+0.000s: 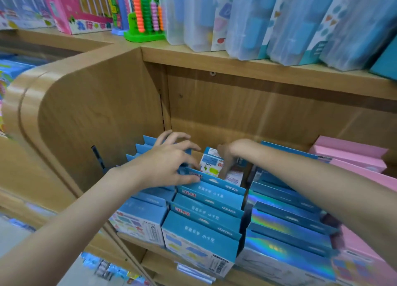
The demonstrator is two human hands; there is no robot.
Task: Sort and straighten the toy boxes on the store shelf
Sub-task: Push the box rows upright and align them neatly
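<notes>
A small white toy box (211, 164) with coloured print and a blue top stands upright deep in the wooden shelf (247, 105), behind a row of blue toy boxes (204, 219) lined up front to back. These boxes are flat-sided cardboard with folded hang-tab tops and white printed lettering; the front one shows a white face with pastel shapes and a barcode.

The right hand (231, 156) reaches down from above, its fingers curled round the right side of the white box and partly blurred. The left hand (169, 163) lies just left of it with fingers spread and bent, the thumb and fingertips pressing on the top flap of the rearmost blue box in the row; I cannot tell whether it actually pinches that flap.

To the left stands another stack of blue boxes (139, 217), to the right a row with shiny holographic tops (285, 227), and beyond that pale pink boxes (352, 156). The shelf is smooth light wood-grain board with a rounded end panel (71, 118). On the board above stand translucent plastic cases (279, 21), a green-based bead abacus (147, 17) and a pink box (77, 8).
</notes>
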